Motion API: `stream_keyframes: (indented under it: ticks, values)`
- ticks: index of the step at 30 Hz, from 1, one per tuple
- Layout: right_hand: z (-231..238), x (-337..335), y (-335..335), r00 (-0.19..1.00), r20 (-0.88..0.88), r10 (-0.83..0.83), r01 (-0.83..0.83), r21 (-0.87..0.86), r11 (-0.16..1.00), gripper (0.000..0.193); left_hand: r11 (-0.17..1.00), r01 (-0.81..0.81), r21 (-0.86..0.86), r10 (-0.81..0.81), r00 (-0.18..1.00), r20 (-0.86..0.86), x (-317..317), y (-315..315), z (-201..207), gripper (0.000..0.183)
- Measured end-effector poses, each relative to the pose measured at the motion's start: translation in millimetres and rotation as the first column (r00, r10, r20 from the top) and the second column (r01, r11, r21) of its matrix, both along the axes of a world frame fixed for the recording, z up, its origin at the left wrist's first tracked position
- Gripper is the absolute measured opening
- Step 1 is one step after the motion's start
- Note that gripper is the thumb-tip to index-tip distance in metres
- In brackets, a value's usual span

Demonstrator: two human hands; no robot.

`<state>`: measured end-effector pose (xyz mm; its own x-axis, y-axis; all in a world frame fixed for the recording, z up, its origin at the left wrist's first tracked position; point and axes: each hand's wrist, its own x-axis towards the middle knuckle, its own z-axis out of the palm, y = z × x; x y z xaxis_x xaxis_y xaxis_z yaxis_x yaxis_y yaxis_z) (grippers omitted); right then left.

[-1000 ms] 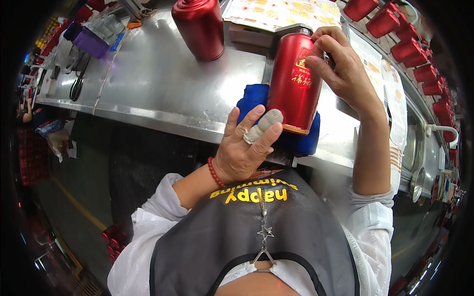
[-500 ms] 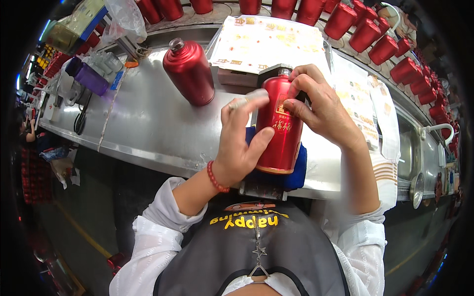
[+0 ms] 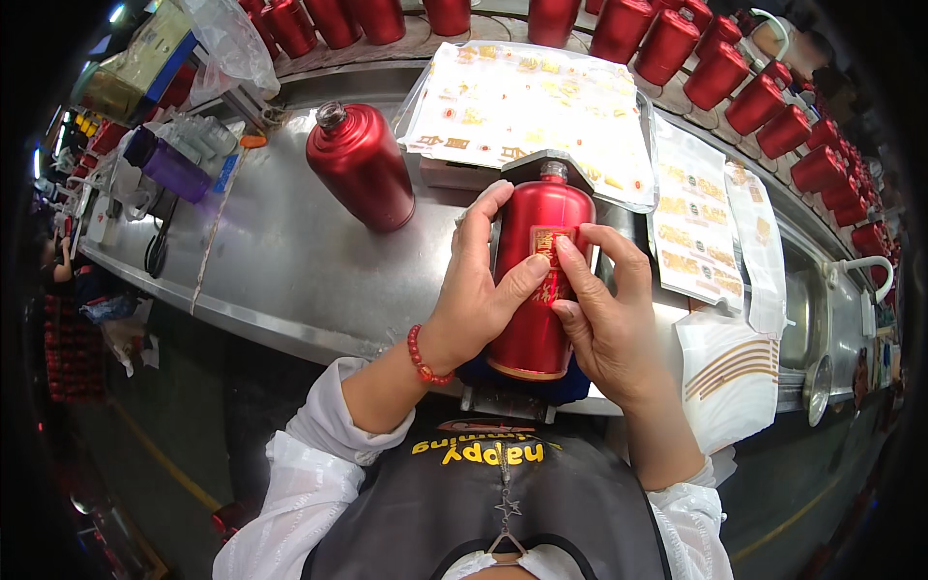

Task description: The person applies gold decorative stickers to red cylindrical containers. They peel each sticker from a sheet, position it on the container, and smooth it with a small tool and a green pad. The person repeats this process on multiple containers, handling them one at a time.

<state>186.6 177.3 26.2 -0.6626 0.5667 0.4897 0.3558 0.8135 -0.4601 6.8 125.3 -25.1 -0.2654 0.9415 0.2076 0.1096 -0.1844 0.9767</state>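
Observation:
A glossy red bottle [image 3: 530,333] with a clear glass neck lies tilted before me in a dark angular cradle [image 3: 527,166], over a blue cloth [image 3: 572,387]. My left hand [image 3: 469,300] is closed round the bottle's left side, its thumb pressed on the front. At the right side, the curled fingers of my right hand [image 3: 619,333] press on the red and gold label [image 3: 551,235], with the thumb lower on the front. Some of the label is hidden under my fingers. Another red bottle [image 3: 360,169], with no label showing, stands to the left on the metal bench.
Sheets of gold labels [image 3: 527,101] lie on a tray behind the cradle; more label strips [image 3: 694,222] lie to the right. Many red bottles [image 3: 667,46] line a curved conveyor at the back. A purple bottle [image 3: 174,169] lies far left; a metal sink [image 3: 797,290] is far right.
My right hand has come down from near the bottle's neck onto the label. My left hand has closed against the bottle's side, its thumb now on the front. The view has shifted slightly.

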Motion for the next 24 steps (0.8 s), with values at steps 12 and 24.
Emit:
stream_keyframes:
  ticks: [12, 24]
  values:
    - [-1, 2, 2, 1.0, 0.028, -0.003, 0.004, -0.024, 1.0, 0.048, 0.999, 0.008, -0.048, -0.007, 0.999, 0.032, -2, -1, 2, 0.075]
    - [-2, 10, 3, 1.0, 0.005, -0.001, 0.002, -0.078, 0.997, 0.05, 0.999, 0.024, -0.031, -0.022, 0.998, 0.058, 3, 0, 2, 0.077]
